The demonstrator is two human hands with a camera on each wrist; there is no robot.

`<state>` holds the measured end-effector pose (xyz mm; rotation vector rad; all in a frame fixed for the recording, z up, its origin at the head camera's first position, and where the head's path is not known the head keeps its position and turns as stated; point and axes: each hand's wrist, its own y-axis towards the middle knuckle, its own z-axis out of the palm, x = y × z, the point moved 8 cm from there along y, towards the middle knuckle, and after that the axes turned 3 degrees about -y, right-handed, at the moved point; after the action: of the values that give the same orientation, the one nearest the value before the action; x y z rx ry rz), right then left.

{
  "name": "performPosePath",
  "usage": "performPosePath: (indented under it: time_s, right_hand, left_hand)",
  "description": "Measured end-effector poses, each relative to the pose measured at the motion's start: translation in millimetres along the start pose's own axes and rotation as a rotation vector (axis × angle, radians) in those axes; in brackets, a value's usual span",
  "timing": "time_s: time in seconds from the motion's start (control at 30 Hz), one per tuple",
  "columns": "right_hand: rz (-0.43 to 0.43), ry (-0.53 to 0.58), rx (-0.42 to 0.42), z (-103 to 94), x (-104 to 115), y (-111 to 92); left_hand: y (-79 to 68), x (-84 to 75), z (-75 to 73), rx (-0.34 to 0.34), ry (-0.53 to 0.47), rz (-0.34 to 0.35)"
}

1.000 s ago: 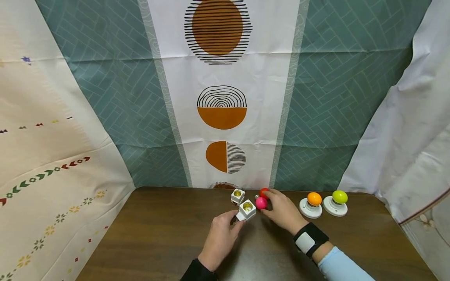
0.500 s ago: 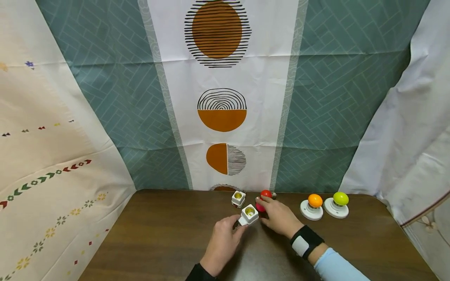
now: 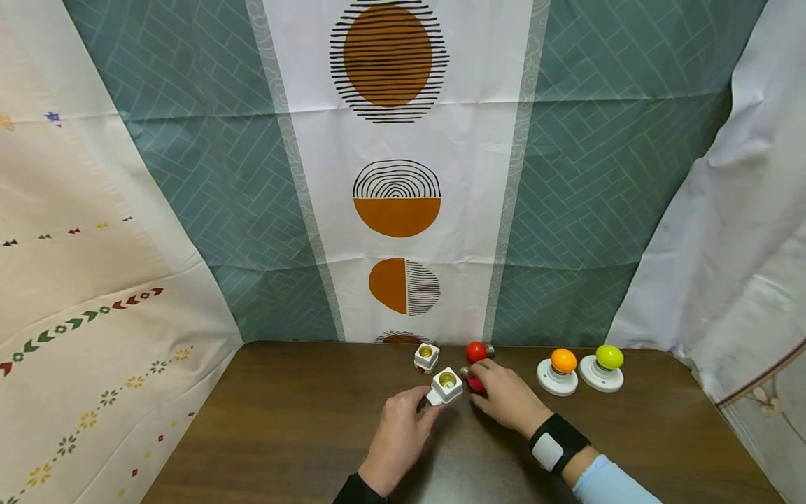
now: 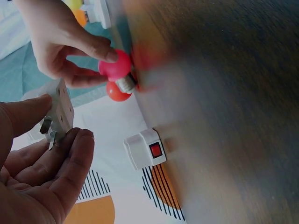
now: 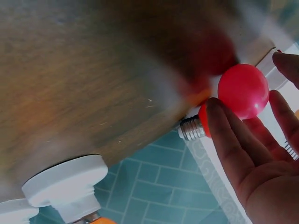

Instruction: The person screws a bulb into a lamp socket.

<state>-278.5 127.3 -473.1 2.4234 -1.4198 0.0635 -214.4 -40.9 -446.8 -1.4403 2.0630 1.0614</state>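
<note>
My left hand [image 3: 398,430] grips a white plug-in lamp socket [image 3: 446,385], its brass-lined opening facing up. In the left wrist view two metal prongs [image 4: 45,125] stick out of the socket's back near the fingers. The right hand [image 3: 506,399] holds a pink light bulb [image 5: 243,91] between thumb and fingers, low over the table and just right of the socket. Its screw base [image 4: 125,85] points left, toward the socket. Right behind it lies a red light bulb [image 3: 476,351], base to the right.
A second white socket [image 3: 426,358] with a red switch [image 4: 155,150] stands behind the left hand. To the right are two round white lamp holders, one with an orange bulb [image 3: 563,360], one with a green bulb [image 3: 609,356]. A patterned cloth [image 3: 567,210] hangs behind the table [image 3: 283,420].
The red bulb has turned, its base now showing on the right. My right hand has left it and taken the pink bulb slightly right. The left hand has barely moved with its socket.
</note>
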Motion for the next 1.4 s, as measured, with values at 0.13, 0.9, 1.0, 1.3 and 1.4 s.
performPosePath:
  time_s: [0.13, 0.9, 1.0, 1.3, 1.4]
  right_hand:
    - [-0.002, -0.043, -0.038, -3.3, -2.7, -4.4]
    - [0.158, 0.177, -0.007, -31.0, -20.5, -13.4]
    - [0.176, 0.208, -0.054, -44.6, -21.7, -13.4]
    - [0.165, 0.341, -0.186, -87.0, -13.9, -14.4]
    - [0.119, 0.377, -0.235, -101.2, -5.8, -13.1]
  left_hand:
    - [0.2, -1.5, 0.0, -0.01, -0.001, 0.013]
    - [0.6, -7.4, -2.2, -0.015, -0.008, 0.016]
    - [0.5, -7.9, -2.6, -0.018, -0.01, 0.017]
    - [1.5, -6.7, -2.2, 0.011, -0.03, -0.039]
    - [2.8, -6.8, -2.3, 0.012, -0.034, -0.036]
